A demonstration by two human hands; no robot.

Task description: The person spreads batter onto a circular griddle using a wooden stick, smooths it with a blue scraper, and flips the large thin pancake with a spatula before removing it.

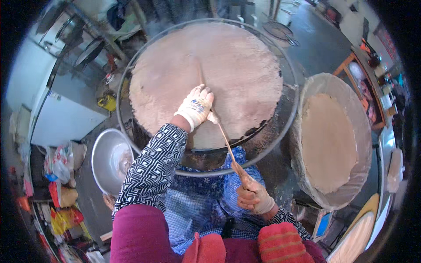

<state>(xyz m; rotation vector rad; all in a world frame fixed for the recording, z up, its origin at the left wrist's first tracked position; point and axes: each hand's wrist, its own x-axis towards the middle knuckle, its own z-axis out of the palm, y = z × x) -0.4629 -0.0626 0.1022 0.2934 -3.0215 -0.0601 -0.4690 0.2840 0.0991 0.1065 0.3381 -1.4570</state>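
Note:
Before me lies a large, round, pale brown sheet of dough or batter on a dark round griddle, with haze over its far part. My left hand, in a white printed work glove, is closed around a long thin wooden stick above the sheet. The stick's far end reaches the middle of the sheet, where it looks blurred. My right hand, also in a pale glove, grips the near end of the stick by my apron. A metal hoop surrounds the griddle.
On the right stands a plastic-lined tub of brown batter. A steel bowl sits at the left, close to my forearm. Beyond the griddle is a round wire-like rack. Plastic bags lie at far left.

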